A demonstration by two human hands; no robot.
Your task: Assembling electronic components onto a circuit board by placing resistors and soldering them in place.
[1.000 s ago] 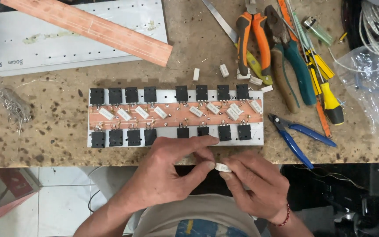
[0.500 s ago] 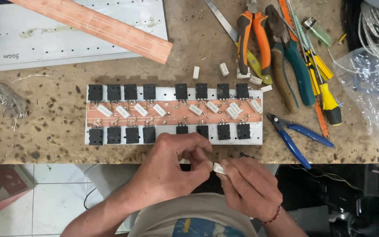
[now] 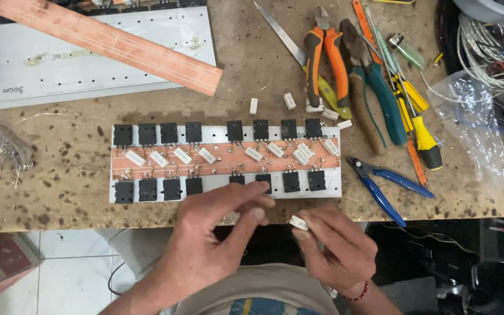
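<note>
A long metal plate point(image 3: 333, 186) lies on the workbench with two rows of black square transistors and a copper strip point(image 3: 223, 166) carrying small white block resistors between them. At the bench's near edge my right hand point(image 3: 336, 248) pinches one small white resistor point(image 3: 298, 222) between thumb and fingers. My left hand point(image 3: 217, 230) is just left of it, fingers stretched toward the plate's lower edge, index tip touching near a black transistor point(image 3: 263, 179). It holds nothing that I can see.
Blue cutters point(image 3: 386, 184) lie right of the plate. Orange-handled pliers point(image 3: 325, 58), green-handled pliers, screwdrivers and loose white resistors point(image 3: 290, 100) sit behind it. A copper board point(image 3: 112, 44) rests on a grey metal sheet at the back left. Wire scraps lie far left, a plastic bag far right.
My hands have come apart: the left one opened and reached up toward the plate's lower edge, while the right keeps the white resistor.
</note>
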